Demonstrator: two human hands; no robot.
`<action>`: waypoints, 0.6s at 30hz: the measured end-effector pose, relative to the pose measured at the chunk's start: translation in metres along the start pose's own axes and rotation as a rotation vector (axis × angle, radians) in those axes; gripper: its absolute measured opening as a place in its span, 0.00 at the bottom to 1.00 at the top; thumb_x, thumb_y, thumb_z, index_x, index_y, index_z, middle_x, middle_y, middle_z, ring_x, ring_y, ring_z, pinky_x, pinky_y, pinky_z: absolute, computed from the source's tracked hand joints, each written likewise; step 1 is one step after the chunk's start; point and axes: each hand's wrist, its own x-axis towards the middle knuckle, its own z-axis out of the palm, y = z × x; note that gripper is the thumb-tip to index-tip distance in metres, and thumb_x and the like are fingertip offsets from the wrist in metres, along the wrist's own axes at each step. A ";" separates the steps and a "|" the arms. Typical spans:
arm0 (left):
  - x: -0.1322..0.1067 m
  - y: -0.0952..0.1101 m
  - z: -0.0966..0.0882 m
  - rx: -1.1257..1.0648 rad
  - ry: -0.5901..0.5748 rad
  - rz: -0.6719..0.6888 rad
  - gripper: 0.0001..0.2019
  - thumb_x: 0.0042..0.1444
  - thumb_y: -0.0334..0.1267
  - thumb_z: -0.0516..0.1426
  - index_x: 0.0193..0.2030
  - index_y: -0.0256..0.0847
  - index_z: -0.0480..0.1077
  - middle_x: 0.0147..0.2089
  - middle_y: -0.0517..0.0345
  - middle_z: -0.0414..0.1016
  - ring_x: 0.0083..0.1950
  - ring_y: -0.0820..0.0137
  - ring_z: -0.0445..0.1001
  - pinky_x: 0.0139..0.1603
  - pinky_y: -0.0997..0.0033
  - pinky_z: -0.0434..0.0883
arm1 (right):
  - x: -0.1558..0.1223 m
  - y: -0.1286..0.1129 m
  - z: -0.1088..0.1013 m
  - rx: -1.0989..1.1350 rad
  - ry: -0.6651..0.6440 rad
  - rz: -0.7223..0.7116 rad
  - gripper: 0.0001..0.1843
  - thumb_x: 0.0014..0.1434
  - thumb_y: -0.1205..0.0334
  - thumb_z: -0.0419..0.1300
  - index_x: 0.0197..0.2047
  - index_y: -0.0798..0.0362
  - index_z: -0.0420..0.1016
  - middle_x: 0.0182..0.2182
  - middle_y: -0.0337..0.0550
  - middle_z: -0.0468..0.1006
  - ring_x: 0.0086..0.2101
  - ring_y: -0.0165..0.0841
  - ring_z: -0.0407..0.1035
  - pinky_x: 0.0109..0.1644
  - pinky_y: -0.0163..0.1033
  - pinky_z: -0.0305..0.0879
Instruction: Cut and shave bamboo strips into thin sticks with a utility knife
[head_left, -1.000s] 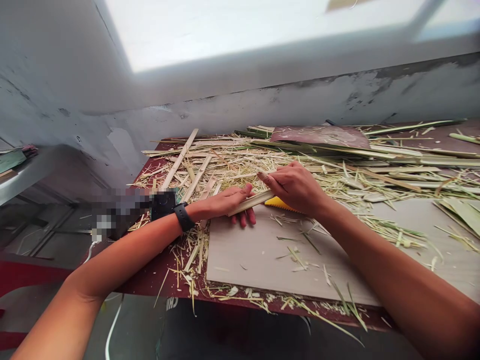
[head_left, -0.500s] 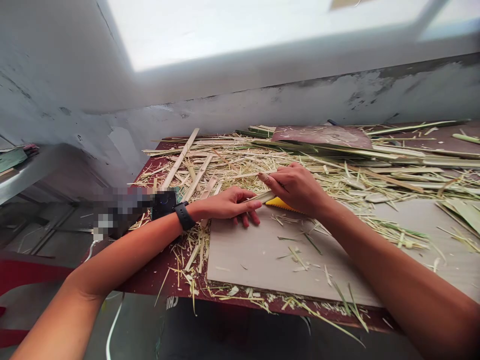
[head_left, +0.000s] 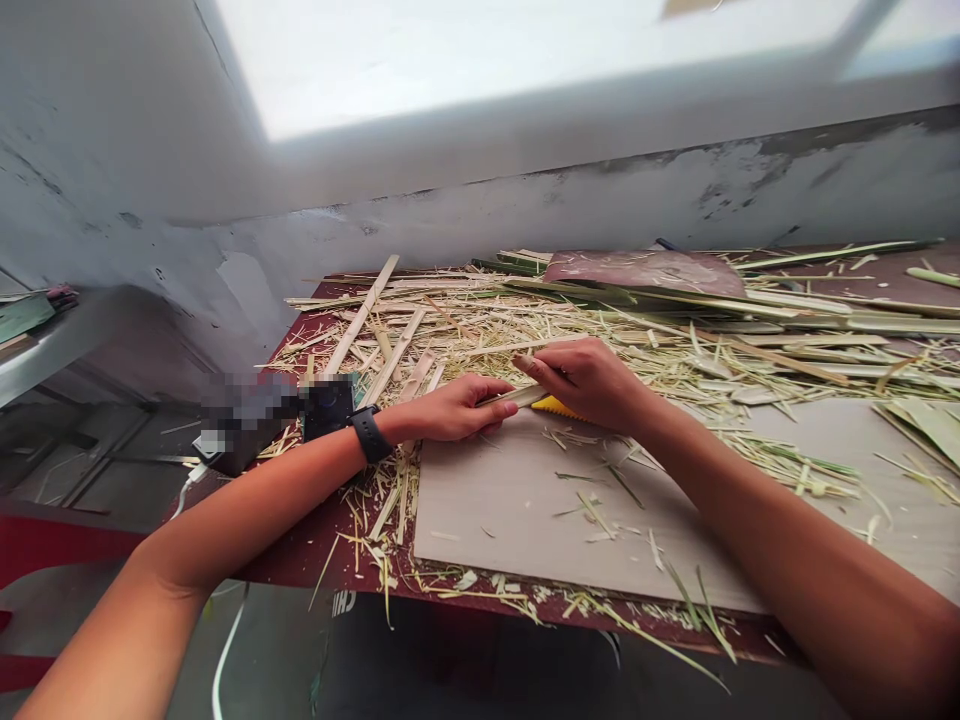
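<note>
My left hand, with a black band on its wrist, is curled around one end of a pale bamboo strip at the far left edge of a grey board. My right hand is closed on a yellow-handled tool and presses against the same strip. Only a short piece of the strip shows between the two hands, which almost touch. The tool's blade is hidden under my fingers.
Bamboo strips and shavings cover the dark red table beyond the board. A dark device lies by my left wrist. A grey wall rises behind, and the table's front edge is close to me.
My left hand slid right along the strip and curled its fingers in. The visible length of strip between the hands has shrunk. My right hand barely moved.
</note>
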 end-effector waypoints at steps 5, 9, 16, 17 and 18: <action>0.001 -0.002 -0.001 0.041 -0.002 0.069 0.16 0.74 0.44 0.52 0.33 0.42 0.59 0.27 0.67 0.60 0.26 0.77 0.58 0.28 0.73 0.59 | -0.001 0.004 0.001 -0.020 0.026 0.089 0.37 0.72 0.29 0.42 0.23 0.50 0.51 0.20 0.36 0.50 0.23 0.29 0.45 0.31 0.43 0.44; 0.002 -0.005 0.001 0.071 0.016 0.086 0.15 0.73 0.44 0.52 0.34 0.42 0.59 0.28 0.66 0.60 0.28 0.76 0.58 0.31 0.71 0.58 | -0.002 0.006 0.000 -0.011 0.018 0.177 0.39 0.70 0.26 0.39 0.22 0.50 0.48 0.19 0.36 0.48 0.23 0.29 0.43 0.30 0.43 0.43; 0.004 -0.006 0.008 0.244 0.128 0.167 0.18 0.72 0.45 0.53 0.31 0.43 0.55 0.28 0.67 0.54 0.31 0.74 0.54 0.36 0.68 0.56 | -0.001 -0.002 -0.003 0.012 0.007 0.151 0.40 0.69 0.23 0.37 0.21 0.49 0.46 0.18 0.37 0.47 0.22 0.29 0.42 0.28 0.42 0.42; 0.004 -0.007 0.009 0.256 0.127 0.172 0.18 0.72 0.45 0.52 0.31 0.43 0.55 0.28 0.67 0.54 0.32 0.74 0.54 0.36 0.67 0.56 | -0.001 -0.003 -0.004 0.010 0.008 0.149 0.40 0.69 0.23 0.37 0.21 0.49 0.46 0.18 0.37 0.47 0.22 0.29 0.42 0.28 0.43 0.42; 0.004 -0.007 0.009 0.266 0.124 0.176 0.18 0.72 0.45 0.52 0.31 0.43 0.54 0.28 0.67 0.54 0.32 0.73 0.54 0.37 0.67 0.56 | -0.001 -0.003 -0.004 0.008 0.007 0.148 0.40 0.68 0.22 0.37 0.21 0.49 0.46 0.18 0.37 0.47 0.22 0.29 0.42 0.28 0.43 0.42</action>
